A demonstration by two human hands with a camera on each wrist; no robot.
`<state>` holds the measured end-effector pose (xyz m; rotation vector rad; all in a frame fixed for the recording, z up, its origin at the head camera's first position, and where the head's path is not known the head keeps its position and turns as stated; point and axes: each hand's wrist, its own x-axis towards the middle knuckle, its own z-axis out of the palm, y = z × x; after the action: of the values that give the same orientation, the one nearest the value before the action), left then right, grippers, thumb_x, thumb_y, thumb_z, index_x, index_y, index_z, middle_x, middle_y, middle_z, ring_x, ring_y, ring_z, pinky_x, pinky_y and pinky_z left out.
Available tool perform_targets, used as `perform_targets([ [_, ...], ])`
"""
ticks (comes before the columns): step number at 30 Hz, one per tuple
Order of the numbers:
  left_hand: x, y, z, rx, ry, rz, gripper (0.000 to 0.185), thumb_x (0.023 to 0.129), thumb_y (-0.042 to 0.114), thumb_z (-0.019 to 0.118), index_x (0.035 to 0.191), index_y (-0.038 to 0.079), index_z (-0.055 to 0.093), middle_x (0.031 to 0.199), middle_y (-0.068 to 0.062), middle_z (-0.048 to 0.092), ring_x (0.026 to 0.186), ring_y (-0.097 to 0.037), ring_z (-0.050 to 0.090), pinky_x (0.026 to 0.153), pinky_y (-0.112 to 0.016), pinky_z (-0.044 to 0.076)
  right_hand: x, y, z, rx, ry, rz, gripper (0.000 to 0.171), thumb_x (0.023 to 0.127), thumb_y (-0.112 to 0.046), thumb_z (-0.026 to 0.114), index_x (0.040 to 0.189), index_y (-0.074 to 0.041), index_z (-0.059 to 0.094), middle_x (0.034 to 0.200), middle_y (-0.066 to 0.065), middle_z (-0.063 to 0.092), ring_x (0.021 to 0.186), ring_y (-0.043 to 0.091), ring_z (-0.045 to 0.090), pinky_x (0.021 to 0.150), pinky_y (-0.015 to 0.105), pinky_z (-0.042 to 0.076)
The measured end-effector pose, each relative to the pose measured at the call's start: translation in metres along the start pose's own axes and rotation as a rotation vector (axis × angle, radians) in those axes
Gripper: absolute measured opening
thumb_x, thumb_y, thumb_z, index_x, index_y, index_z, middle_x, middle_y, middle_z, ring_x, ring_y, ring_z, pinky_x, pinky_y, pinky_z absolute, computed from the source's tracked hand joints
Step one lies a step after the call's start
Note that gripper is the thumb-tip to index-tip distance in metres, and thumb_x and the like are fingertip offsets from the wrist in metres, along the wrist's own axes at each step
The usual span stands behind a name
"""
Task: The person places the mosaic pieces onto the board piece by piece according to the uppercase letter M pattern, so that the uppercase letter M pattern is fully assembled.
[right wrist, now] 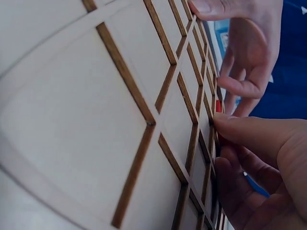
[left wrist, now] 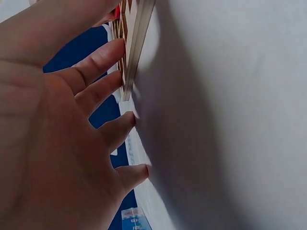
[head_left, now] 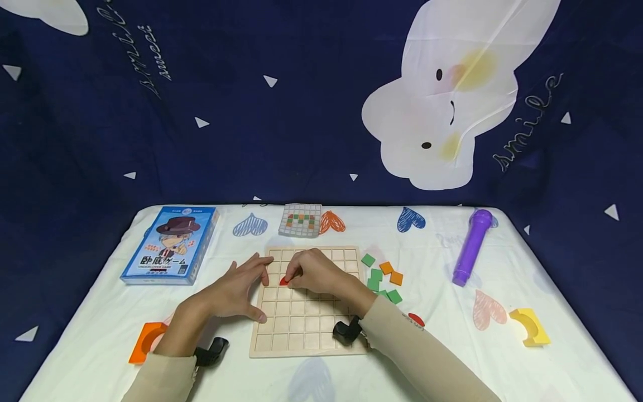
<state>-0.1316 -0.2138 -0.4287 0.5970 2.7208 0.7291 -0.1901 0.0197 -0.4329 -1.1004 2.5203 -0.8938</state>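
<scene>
A pale wooden grid board (head_left: pixel 303 341) lies flat on the table. Over its upper left squares, my right hand (head_left: pixel 313 272) pinches a small red piece (head_left: pixel 283 281) between thumb and fingers. In the right wrist view, the red piece (right wrist: pixel 218 105) shows as a sliver beyond the thumb (right wrist: pixel 254 132). My left hand (head_left: pixel 233 288) is spread along the board's left edge, its fingertips and thumb at the rim. From the left wrist view, the left fingers (left wrist: pixel 100 62) look straight and hold nothing.
Green tiles (head_left: pixel 373 284) and orange tiles (head_left: pixel 396 278) lie right of the board. Another red piece (head_left: pixel 416 319) is beside the right sleeve. A pattern card (head_left: pixel 300 230) lies behind the board. Around stand a blue game box (head_left: pixel 171 245), purple microphone-shaped object (head_left: pixel 472 248), orange block (head_left: pixel 143 342) and yellow block (head_left: pixel 534 329).
</scene>
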Motion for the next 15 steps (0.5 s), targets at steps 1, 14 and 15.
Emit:
perform_targets([
  [1,0.000,0.000,0.000,0.000,0.003,0.001,0.063,0.058,0.045,0.097,0.097,0.020,0.055,0.163,-0.015,0.039,0.156,-0.049,0.022,0.112,-0.086,0.015,0.000,0.000,0.000,0.006,-0.003,0.000,0.005,0.087,-0.010,0.080,0.091,-0.013,0.081,0.096,-0.002,0.077,0.089,0.007,0.068,0.080,0.016,0.051],
  [14,0.000,0.001,-0.001,-0.001,0.001,0.011,0.061,0.059,0.045,0.097,0.095,0.019,0.055,0.161,-0.015,0.042,0.155,-0.050,0.023,0.111,-0.087,0.015,-0.014,0.005,-0.012,0.120,0.001,-0.053,0.017,0.091,-0.014,0.076,0.107,-0.010,0.079,0.117,0.001,0.070,0.104,0.015,0.068,0.089,0.020,0.058],
  [15,0.000,0.001,-0.001,-0.001,0.001,0.013,0.061,0.059,0.045,0.096,0.095,0.020,0.055,0.161,-0.015,0.042,0.155,-0.050,0.023,0.111,-0.087,0.015,-0.017,0.006,-0.015,0.129,0.004,-0.055,0.018,0.092,-0.014,0.075,0.109,-0.009,0.078,0.119,0.001,0.069,0.105,0.017,0.068,0.089,0.022,0.059],
])
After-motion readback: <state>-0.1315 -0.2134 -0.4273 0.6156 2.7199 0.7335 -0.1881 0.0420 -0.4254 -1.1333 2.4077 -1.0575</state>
